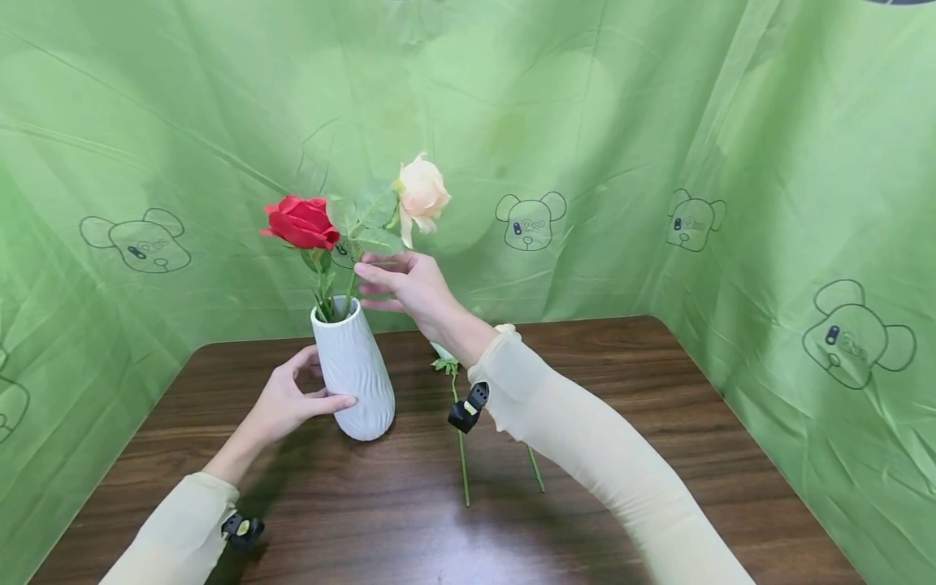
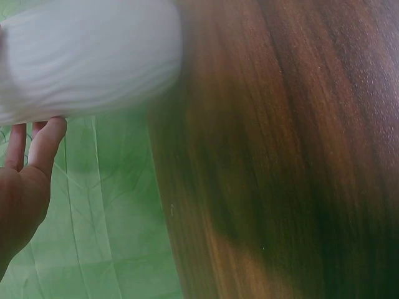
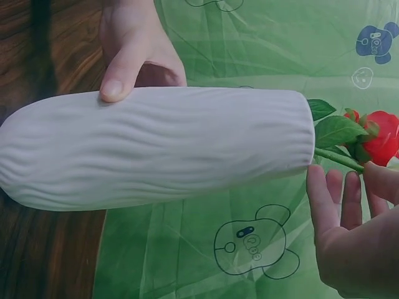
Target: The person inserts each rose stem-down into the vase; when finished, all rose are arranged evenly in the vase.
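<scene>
**Tip risk: tall vase [image 1: 363, 386], blooms up high**

Vase is on the table [image 1: 314, 528], base down; it looks slightly leaned, can't tell real tilt from camera angle; left hand [image 1: 288, 394] grips its side, thumb across the front, fingers behind; right hand [image 1: 405, 288] pinches the pale rose [image 1: 422, 193] by its stem, thumb to finger, just above the mouth, other fingers spread apart; that stem runs into the mouth beside the red rose [image 1: 301, 222].

Main worry: both blooms sit well above the rim, so a sideways shove on the stem could lever the vase over if the left grip is loose; the wavy wall may be slick too; next, the pale rose's leaves crowd the red bloom, so a twist could snag it and lift it; let go badly and the pale one probably flops right, since its bloom leans that way; how deep it sits, I can't see; last, loose stems [image 1: 464, 467] lie under the right sleeve [image 1: 585, 422]; the wrist cam [image 1: 463, 416] could catch one and drag it; can't tell if they touch.
</scene>
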Tool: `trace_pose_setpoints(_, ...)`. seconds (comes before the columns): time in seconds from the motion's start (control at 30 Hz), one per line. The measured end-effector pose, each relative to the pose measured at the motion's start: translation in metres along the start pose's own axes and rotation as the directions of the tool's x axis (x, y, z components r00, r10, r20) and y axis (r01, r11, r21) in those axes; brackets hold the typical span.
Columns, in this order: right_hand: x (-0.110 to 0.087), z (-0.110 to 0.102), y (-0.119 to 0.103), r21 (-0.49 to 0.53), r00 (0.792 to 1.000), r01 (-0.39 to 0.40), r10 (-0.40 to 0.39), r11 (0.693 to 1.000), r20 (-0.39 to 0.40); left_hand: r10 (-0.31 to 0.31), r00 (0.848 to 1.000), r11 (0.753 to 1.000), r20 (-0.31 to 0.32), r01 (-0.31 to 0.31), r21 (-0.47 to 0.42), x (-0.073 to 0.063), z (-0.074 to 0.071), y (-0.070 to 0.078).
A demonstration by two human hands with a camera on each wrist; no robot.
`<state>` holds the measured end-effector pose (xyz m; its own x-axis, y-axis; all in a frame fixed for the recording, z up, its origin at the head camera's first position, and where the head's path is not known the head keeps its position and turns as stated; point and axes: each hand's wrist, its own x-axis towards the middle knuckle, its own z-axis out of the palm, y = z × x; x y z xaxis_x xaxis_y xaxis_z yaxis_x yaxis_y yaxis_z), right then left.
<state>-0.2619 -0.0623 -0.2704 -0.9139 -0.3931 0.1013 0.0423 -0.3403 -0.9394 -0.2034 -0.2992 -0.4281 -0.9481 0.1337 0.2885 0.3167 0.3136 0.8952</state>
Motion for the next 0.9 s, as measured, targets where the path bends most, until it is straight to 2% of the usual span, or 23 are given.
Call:
trace_pose_setpoints(0.4,0.005,-0.003,0.014,-0.121,0.997,-0.074,0.075,0.99,0.009,-0.007,1.0,1.0,0.0,0.007,-0.008,0.0,0.0,0.001)
trace_pose_setpoints(0.6,0.009,-0.003,0.024,-0.192,0.99,-0.13,0.137,0.973,0.026,-0.008,1.0,1.0,0.004,0.009,-0.013,0.0,0.001,0.003)
trace_pose_setpoints(0.77,0.005,-0.007,0.032,-0.162,0.976,-0.208,0.216,0.965,0.032,-0.009,1.0,1.0,0.006,0.01,-0.012,0.001,0.0,0.003)
trace_pose_setpoints(0.9,0.002,-0.012,0.037,-0.114,0.969,-0.238,0.244,0.964,0.039,-0.01,1.0,1.0,0.0,0.01,-0.002,0.001,-0.001,0.002)
